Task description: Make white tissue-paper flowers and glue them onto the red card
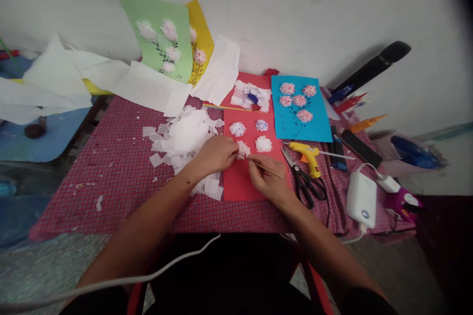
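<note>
A red sheet of card (240, 187) lies in front of me with several crumpled tissue-paper flowers on it. My left hand (218, 151) is closed, its fingertips pinching the left edge of a white tissue-paper flower (243, 150). From the other side my right hand (269, 177) grips a thin wooden stick (271, 172), its front end near the same flower. Beside it sits a fuller white flower (263, 144); two speckled flowers, one bluish (261, 125), are farther back. Left of the card spreads a pile of cut white tissue squares (188, 130).
Scissors (308, 182) and a yellow glue gun (308, 155) lie right of the card, with a white power bank (362, 199) beyond. A blue flower card (321, 108) lies behind; a green one (162, 24) leans on the wall. A white cable (148, 275) crosses my lap.
</note>
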Demonstrator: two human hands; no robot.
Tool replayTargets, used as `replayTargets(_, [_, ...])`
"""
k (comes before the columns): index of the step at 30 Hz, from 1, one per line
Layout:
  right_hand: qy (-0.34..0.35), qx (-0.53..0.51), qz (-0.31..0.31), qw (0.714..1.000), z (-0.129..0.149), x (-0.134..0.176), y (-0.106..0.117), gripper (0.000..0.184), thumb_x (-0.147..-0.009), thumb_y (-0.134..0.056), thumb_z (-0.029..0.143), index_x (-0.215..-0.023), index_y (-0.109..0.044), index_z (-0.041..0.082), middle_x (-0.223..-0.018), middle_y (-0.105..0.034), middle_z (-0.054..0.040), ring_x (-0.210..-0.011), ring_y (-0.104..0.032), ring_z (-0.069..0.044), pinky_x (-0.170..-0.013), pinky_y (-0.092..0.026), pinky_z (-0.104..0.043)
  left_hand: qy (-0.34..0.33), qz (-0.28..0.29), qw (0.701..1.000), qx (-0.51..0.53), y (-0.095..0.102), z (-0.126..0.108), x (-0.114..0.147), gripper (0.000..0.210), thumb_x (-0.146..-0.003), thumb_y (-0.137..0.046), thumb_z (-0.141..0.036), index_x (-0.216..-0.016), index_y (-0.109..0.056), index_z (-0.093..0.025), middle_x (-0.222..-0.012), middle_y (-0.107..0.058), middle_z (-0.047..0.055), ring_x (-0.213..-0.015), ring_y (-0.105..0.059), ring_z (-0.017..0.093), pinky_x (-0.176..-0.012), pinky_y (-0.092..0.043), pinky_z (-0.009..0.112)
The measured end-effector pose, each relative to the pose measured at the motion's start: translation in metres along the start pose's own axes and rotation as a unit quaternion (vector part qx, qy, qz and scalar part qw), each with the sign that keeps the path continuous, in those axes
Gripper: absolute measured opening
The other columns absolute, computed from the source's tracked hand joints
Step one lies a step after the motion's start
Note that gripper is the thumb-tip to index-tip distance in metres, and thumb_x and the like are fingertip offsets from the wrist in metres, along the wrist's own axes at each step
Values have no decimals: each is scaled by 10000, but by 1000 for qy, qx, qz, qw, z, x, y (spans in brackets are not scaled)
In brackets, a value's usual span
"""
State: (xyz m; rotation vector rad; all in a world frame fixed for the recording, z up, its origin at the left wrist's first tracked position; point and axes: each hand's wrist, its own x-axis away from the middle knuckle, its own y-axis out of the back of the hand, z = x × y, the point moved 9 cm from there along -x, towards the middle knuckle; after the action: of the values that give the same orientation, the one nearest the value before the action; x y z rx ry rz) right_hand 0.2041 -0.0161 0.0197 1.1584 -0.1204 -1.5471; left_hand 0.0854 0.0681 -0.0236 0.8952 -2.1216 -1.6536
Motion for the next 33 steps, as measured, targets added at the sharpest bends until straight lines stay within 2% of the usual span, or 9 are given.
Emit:
replayTargets(8, [33, -36, 2, 999, 2, 5, -11, 235, -946, -607, 137, -1114, -749, 220, -835, -807, -51, -657, -741, -171, -632, -600, -292, 43, -10, 999, -10, 0, 4, -2, 221, -986, -533, -239, -856, -706, -193, -888, -725, 89, -848, -668, 250, -749, -479, 375])
replayTargets(14, [36, -11, 15, 999, -1, 5, -20, 226, -977, -593, 153, -1131, -749, 209, -900, -824, -78, -721, -770, -185, -677, -621, -302, 66, -5, 998, 18, 0, 7, -3, 198, -974, -537, -216, -879, -710, -196, -900, -730, 83, -848, -661, 241, -749, -475, 365])
replayTargets(24, [11, 11, 24, 1000, -13, 5, -24, 203, -984, -590, 190, -1094, -760, 210, -898, -832, -84, -705, -763, -199, -660, -604, -312, 67, -18, 994, 79, 3, 11, -1, 162, -956, -545, -185, -954, -707, -201, -963, -752, 68, -907, -675, 232, -796, -492, 359])
replayTargets(29, [26, 5, 21, 999, -8, 2, -22, 210, -988, -587, 169, -1100, -763, 187, -903, -829, -93, -698, -761, -199, -656, -591, -303, 55, -20, 996, 65, 11, 11, 2, 87, -890, -586, -184, -843, -657, -202, -877, -713, 56, -829, -648, 226, -727, -462, 361])
replayTargets(33, [12, 9, 39, 999, -11, 0, -26, 200, -1000, -581, 183, -1078, -765, 189, -902, -827, -90, -710, -760, -195, -672, -581, -296, 28, -1, 999, 36, 13, 9, 4, 79, -872, -607, -213, -841, -678, -197, -900, -693, 65, -866, -651, 237, -724, -453, 362])
